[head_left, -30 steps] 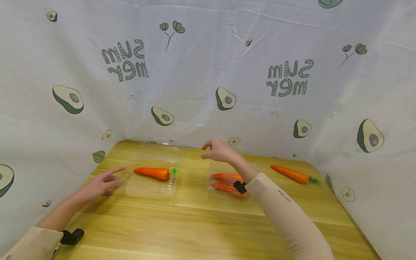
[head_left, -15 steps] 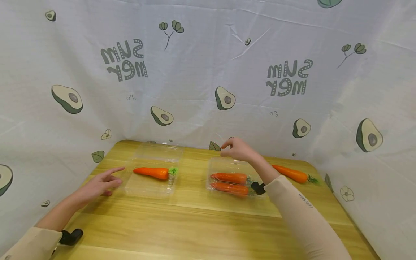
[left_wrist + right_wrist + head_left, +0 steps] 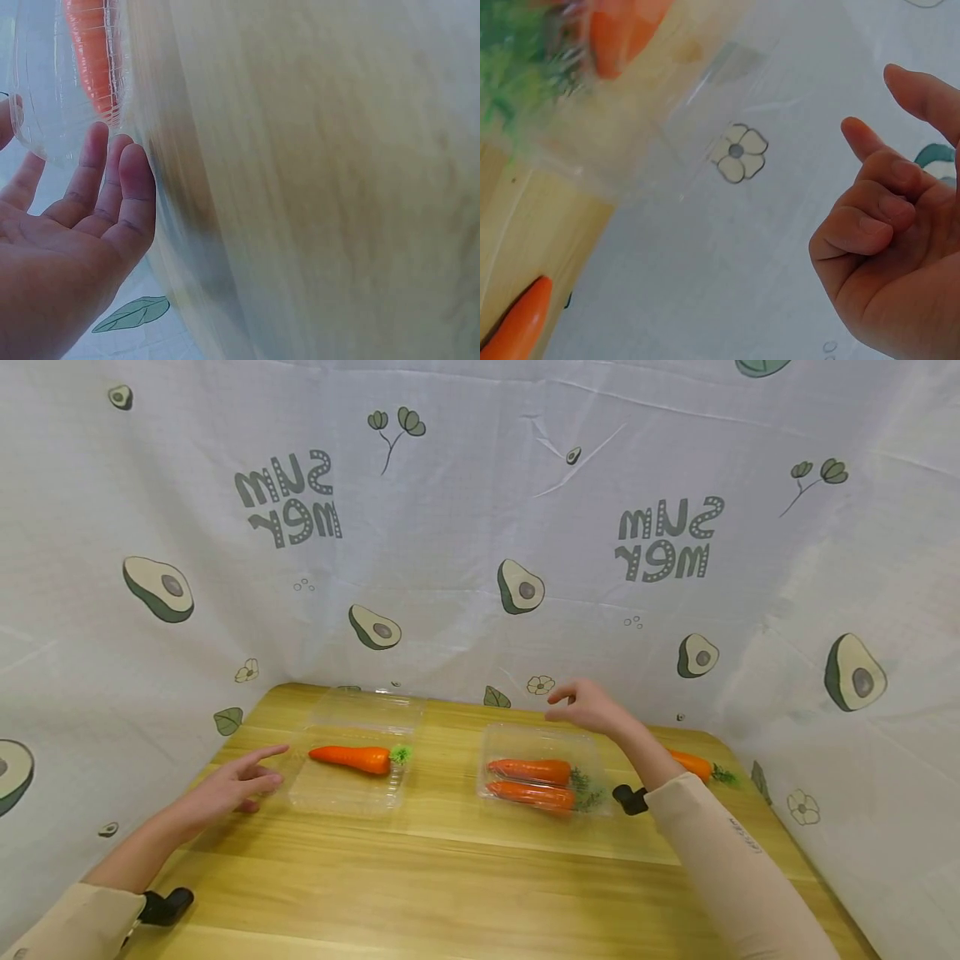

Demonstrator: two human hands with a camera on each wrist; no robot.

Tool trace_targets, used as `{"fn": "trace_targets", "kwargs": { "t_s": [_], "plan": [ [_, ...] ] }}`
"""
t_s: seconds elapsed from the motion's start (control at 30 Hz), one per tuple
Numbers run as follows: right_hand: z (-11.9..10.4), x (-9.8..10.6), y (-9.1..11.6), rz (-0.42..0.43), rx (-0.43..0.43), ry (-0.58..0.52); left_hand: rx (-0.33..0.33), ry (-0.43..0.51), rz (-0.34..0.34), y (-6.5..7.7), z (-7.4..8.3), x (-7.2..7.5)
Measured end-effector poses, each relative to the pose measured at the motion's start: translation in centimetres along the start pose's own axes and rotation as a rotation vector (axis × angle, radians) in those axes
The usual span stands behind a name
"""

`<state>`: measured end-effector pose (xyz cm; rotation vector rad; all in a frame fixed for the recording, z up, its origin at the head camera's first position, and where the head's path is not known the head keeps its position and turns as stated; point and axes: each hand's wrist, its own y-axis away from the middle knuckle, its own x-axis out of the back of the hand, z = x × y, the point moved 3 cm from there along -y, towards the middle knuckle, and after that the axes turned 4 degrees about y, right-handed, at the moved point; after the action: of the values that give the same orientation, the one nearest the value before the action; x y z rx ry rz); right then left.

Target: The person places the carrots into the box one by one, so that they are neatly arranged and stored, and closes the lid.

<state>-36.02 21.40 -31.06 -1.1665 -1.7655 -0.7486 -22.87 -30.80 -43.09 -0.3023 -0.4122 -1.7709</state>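
My left hand lies at the left end of a clear plastic box, its fingers extended beside the wall. One orange carrot with a bright green top is in that box, whose lid lies folded back. In the left wrist view, the fingertips of that hand come right up to the box. My right hand hovers behind the far right corner of a second clear box. Nothing is in it; thumb and index finger stand apart and the other fingers are curled. Two carrots lie in the second box.
Another carrot lies at the table's back right, partly covered by the right forearm. A white cloth with avocado prints hangs behind and at both sides of the wooden table.
My right hand has moved to the right, away from above the second box, uncovering its carrots' leafy tops. The right forearm now covers part of the far carrot. My left hand has stayed put.
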Motion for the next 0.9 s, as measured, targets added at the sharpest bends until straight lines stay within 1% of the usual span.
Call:
{"fn": "trace_targets", "kwargs": {
  "t_s": [0.2, 0.33, 0.53, 0.7, 0.9],
  "plan": [
    [2.0, 0.9, 0.9, -0.006, -0.074, -0.032, 0.001, -0.001, -0.003, -0.1, 0.0, 0.0],
    [2.9, 1.5, 1.3, -0.001, -0.087, -0.011, -0.002, 0.005, -0.006, -0.1, 0.0, -0.1],
    [4.7, 1.9, 1.7, -0.003, -0.120, -0.056, -0.014, 0.012, -0.013, -0.1, -0.1, -0.2],
    [6.2, 2.2, 2.2, 0.010, -0.170, -0.051, -0.014, 0.016, -0.013, -0.1, 0.0, -0.2],
    [7.6, 2.8, 3.0, 0.015, -0.196, -0.079, -0.014, 0.016, -0.013, -0.1, 0.0, -0.2]
  ]
}}
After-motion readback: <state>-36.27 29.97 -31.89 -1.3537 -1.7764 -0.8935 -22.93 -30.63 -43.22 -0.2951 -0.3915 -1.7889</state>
